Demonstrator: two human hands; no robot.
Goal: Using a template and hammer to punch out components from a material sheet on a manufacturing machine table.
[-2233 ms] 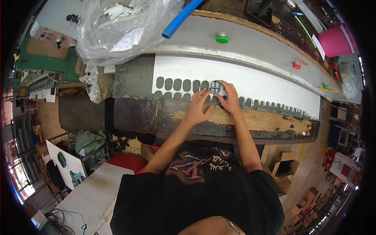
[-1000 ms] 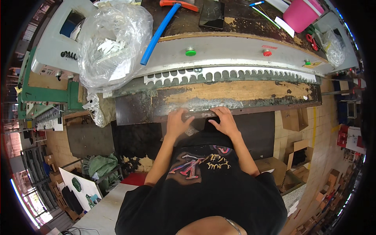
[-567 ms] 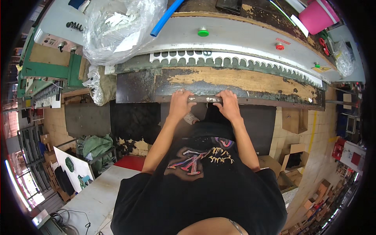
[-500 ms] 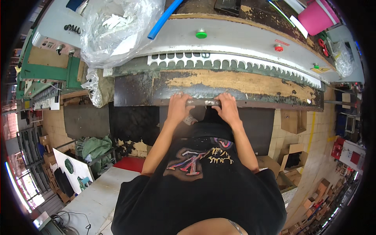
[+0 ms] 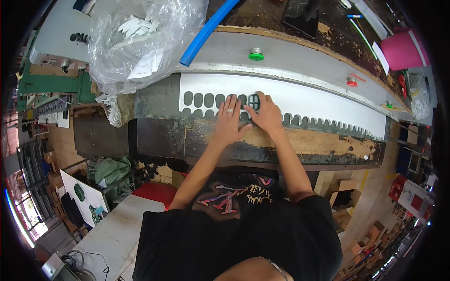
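Note:
A long white sheet (image 5: 309,96) with rows of oval cut-outs lies on a dark green cutting surface (image 5: 157,100). My left hand (image 5: 228,122) rests flat on the sheet over the cut-outs, fingers stretched forward. Just to its right, my right hand (image 5: 267,115) grips a small dark oval cutting die (image 5: 254,101) with crossbars, thumb at its near side and fingers along its right edge. The die sits on the sheet beside the row of cut-outs. The fingers partly cover the die and a few holes.
Behind the sheet runs a grey machine beam (image 5: 300,58) with a green button (image 5: 256,55) and a red button (image 5: 351,82). A clear plastic bag (image 5: 112,70) of white scraps stands at the left. A blue strip (image 5: 206,35) slants over the beam. A worn wooden ledge (image 5: 300,143) lies nearer me.
Both hands have moved forward from the bench's front edge onto the white sheet. The right hand has taken hold of the die. More of the sheet now shows in front of the beam.

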